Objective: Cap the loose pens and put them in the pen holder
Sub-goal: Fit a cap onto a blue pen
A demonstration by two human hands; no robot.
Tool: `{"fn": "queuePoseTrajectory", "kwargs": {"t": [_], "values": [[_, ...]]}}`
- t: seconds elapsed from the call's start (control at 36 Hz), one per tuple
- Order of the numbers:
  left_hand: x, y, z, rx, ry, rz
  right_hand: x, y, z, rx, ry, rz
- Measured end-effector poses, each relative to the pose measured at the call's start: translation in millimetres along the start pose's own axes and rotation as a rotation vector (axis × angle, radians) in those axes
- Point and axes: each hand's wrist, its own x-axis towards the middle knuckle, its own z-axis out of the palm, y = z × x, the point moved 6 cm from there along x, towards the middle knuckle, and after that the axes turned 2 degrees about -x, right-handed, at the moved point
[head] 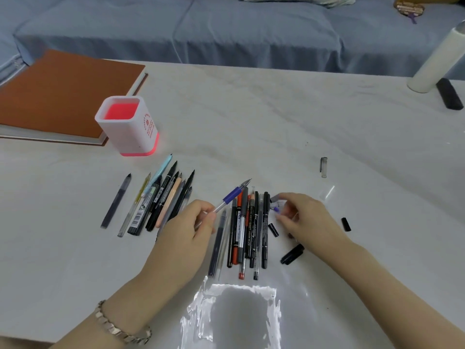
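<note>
Left hand (191,230) grips a blue-grip pen (234,195), tip bare, at frame centre. Right hand (307,217) pinches what I take for a clear cap (278,207).

Risk: a mismatched cap sits loose and drops off.

Counts: centre row (247,235) about eight pens, left fan (161,197) about ten, black caps (273,229) three, one pen holder (128,127) upper left, empty.

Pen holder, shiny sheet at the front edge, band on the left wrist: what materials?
Pen holder: looks like matte white plastic with a translucent red base; smooth moulded corners. Shiny sheet: likely clear plastic film; crinkled, strong glare. Wrist band: probably metal; faceted links, dull sheen.
</note>
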Motion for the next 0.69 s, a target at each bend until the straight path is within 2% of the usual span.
{"fn": "queuePoseTrajectory", "kwargs": {"t": [0.08,0.25,0.31,0.44,0.53,0.69], "values": [[-3.0,1.0,1.6,-0.043,-0.024,0.000,-4.3,-4.4,-16.6,0.325,0.093,0.058],[-3.6,2.2,7.0,-0.086,-0.075,0.009,-17.6,-7.6,-30.5,1.119,0.145,0.320],[-5.9,4.0,8.4,-0.107,-0.092,0.027,-19.0,-8.2,-31.4,1.264,0.196,0.361],[-9.6,4.8,12.6,-0.104,-0.128,0.069,-21.4,-10.1,-29.6,1.293,0.275,0.392],[-10.7,4.3,13.2,-0.092,-0.136,0.077,-22.8,-13.3,-25.0,1.223,0.267,0.383],[-13.2,3.9,13.0,-0.064,-0.134,0.094,-26.1,-24.4,-16.4,1.236,0.237,0.341]]}}
